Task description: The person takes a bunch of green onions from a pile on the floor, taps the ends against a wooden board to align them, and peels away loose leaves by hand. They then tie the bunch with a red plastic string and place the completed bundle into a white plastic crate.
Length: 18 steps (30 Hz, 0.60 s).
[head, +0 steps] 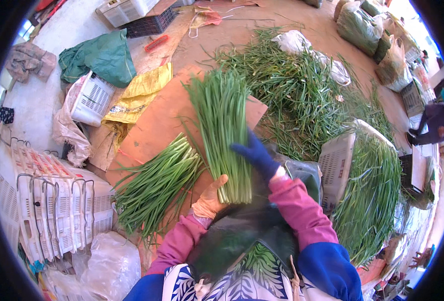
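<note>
A large bundle of garlic chives (pixel 222 113) stretches away from me, its pale cut ends towards my lap and its leaf tips at the far end. My left hand (pixel 210 197), in an orange glove, holds the bundle low by the cut ends, with the thumb up along its left side. My right hand (pixel 257 154), in a dark blue glove and slightly blurred, grips the bundle's right side higher up, thumb across the leaves; its other fingers are partly hidden. A second pile of chives (pixel 158 184) lies to the left on the brown board (pixel 150 129), cut ends pointing up and right.
Loose leaves (pixel 293 86) form a heap beyond the board. To my right, a white plastic crate (pixel 336 165) stands beside a mass of long chives (pixel 368 195). Stacked white crates (pixel 64 203) and clear plastic bags (pixel 111 259) stand left. A yellow woven sack (pixel 143 94) lies past the board.
</note>
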Available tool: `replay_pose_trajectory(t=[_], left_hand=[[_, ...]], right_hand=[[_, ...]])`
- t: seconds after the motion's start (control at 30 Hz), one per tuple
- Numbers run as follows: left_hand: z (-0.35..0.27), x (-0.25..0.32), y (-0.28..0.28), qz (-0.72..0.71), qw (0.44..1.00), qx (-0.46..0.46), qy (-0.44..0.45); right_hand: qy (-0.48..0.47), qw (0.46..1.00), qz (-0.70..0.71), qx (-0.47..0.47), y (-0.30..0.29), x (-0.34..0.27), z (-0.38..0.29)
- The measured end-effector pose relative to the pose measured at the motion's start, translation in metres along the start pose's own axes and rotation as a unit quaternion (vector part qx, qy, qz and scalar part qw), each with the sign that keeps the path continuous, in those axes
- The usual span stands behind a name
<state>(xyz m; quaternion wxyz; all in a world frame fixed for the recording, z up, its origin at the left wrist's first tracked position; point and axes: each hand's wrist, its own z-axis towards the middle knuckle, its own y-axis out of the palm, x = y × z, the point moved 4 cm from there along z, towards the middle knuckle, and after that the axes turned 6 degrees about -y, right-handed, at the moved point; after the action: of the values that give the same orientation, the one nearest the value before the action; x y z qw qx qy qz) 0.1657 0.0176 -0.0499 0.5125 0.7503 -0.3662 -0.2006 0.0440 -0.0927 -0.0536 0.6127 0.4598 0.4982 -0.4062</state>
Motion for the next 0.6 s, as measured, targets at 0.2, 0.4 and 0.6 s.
replay_pose_trajectory(t=[0.2,0.4,0.6], left_hand=[[0.011,-0.02,0.002,-0.032,0.999,0.016,-0.025],[0.015,-0.018,-0.021,0.6,0.776,0.007,0.196],[-0.004,0.0,0.077,0.436,0.883,0.147,0.094]], right_hand=[[-0.015,0.986,-0.067,0.153,0.018,0.02,-0.037],[0.009,0.921,-0.389,0.028,0.007,0.02,-0.019],[-0.087,0.982,-0.163,-0.037,-0.015,-0.042,-0.072]])
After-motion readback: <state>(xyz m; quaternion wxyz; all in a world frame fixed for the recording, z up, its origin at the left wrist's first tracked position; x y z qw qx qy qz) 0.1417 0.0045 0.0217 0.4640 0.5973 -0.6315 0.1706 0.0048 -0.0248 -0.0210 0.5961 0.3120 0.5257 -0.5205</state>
